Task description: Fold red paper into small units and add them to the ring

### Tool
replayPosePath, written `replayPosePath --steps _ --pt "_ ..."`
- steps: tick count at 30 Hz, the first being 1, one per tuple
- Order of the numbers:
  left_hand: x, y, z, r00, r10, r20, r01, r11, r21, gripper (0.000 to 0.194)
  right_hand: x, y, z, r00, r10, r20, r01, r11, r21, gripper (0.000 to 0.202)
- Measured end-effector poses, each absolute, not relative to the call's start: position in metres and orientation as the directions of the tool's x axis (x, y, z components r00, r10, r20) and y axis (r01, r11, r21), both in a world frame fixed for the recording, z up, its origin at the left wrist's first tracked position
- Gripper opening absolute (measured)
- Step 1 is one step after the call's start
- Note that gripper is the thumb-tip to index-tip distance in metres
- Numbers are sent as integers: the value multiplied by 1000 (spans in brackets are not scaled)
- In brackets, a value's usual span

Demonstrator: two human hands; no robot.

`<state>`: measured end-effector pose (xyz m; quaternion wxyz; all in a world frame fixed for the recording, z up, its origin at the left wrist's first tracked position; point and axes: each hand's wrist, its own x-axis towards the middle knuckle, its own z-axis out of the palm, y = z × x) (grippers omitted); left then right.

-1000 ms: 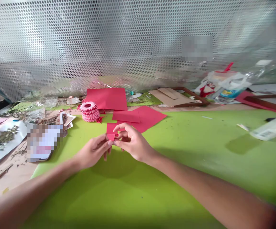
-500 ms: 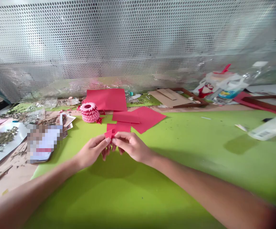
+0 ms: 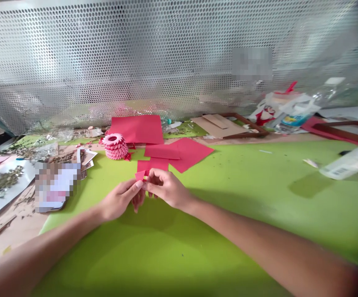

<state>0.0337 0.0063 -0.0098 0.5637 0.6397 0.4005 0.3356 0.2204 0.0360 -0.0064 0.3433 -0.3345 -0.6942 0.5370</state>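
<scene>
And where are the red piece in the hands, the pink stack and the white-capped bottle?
Red piece (image 3: 140, 175): head view, its triangular face.
Pink stack (image 3: 116, 151): head view, its front side.
White-capped bottle (image 3: 324, 94): head view, its clear body.

Left hand (image 3: 117, 202) and right hand (image 3: 173, 189) bare, fingers (image 3: 159, 173) slim. Left forearm (image 3: 58, 241) and right forearm (image 3: 237, 227) uncovered, widening away from the hands; right forearm blurred farthest from them.

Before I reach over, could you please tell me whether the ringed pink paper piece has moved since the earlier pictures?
No, the ringed pink paper piece sits at the same spot on the green mat, near its far edge.
</scene>
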Motion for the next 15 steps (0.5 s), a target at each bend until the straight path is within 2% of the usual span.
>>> replayPosePath --steps 5,10,15 --pt "30 11 -6 452 892 -27 128 -35 991 53 225 38 -3 -625 775 91 48 155 -987 23" --pt "26 13 0 426 905 -4 222 -100 970 49 229 39 1 -591 802 86 83 166 -983 25" --pt "24 12 2 433 901 -34 265 -91 960 43 228 38 0 -632 772 66 90 157 -983 27"
